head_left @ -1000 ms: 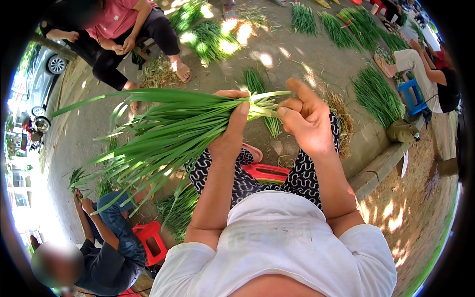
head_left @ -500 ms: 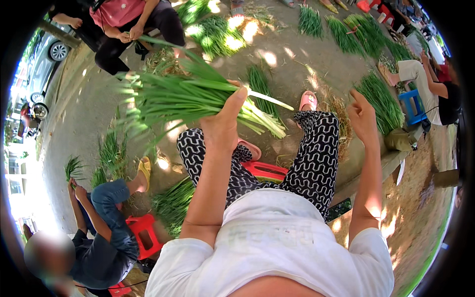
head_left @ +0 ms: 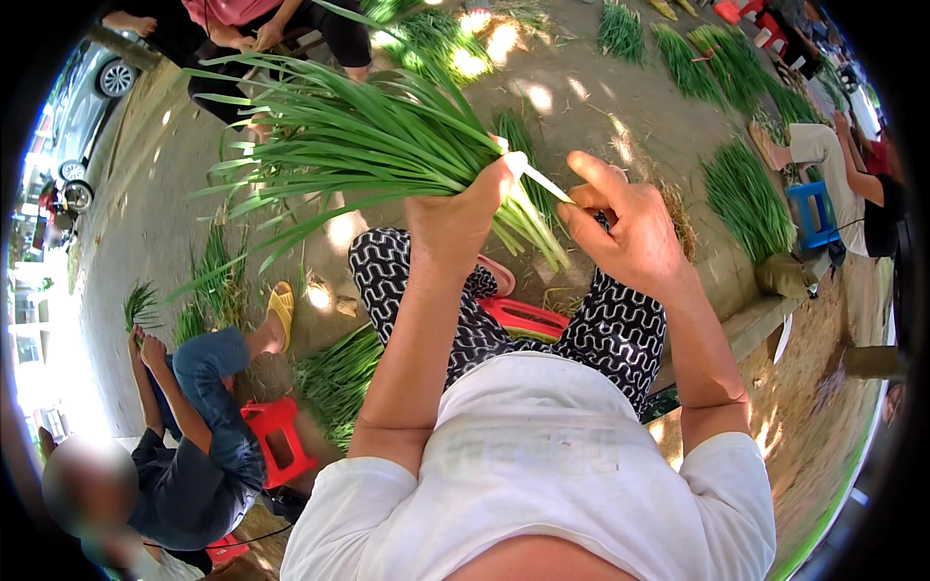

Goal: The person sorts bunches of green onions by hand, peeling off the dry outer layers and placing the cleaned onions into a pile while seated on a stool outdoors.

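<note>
My left hand (head_left: 455, 218) is closed round a thick bunch of garlic chives (head_left: 358, 131), held above my lap. Their long flat green leaves fan out to the left, and the pale stem ends poke out on the right of my fist. One white stalk (head_left: 544, 182) sticks out apart from the other stems. At its tip is my right hand (head_left: 625, 228), the thumb and a bent finger pinching the end while the index finger stretches out above it. Beneath my hands are my knees in black-and-white patterned trousers (head_left: 620, 320).
More chives (head_left: 339, 382) lie on the ground beside my left leg, with further piles (head_left: 746, 198) to the right. A red stool (head_left: 278, 443) and a person in jeans (head_left: 218, 387) are at the left. Another person in pink (head_left: 228, 15) sits ahead. A blue stool (head_left: 812, 215) stands right.
My right hand has come in leftward from the side and taken the tip of the protruding white stalk. The bunch in my left hand has shifted slightly right, its leaves spreading upward.
</note>
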